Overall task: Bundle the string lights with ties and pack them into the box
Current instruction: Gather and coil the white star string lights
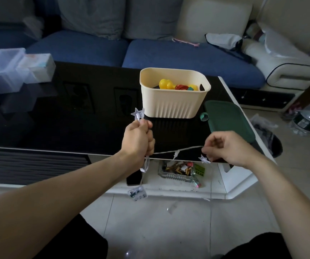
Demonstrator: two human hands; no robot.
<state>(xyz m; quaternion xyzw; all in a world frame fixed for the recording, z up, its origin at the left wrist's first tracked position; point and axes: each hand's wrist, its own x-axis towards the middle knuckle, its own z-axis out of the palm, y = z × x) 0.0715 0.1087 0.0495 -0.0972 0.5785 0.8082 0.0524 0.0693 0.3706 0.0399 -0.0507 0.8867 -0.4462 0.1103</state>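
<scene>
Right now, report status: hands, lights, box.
Left hand grips gathered string lights. Right hand pinches the strand taut. Cream box open, toys inside, green lid beside it.

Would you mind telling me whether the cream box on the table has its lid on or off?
Off: the cream box is open-topped, the green lid beside it.

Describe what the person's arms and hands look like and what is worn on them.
Both forearms are bare, with no sleeves in view. The left hand and right hand wear no gloves, and no rings, watch or bracelet show on the fingers or wrists. Dark clothing covers the legs at the bottom edge.
</scene>
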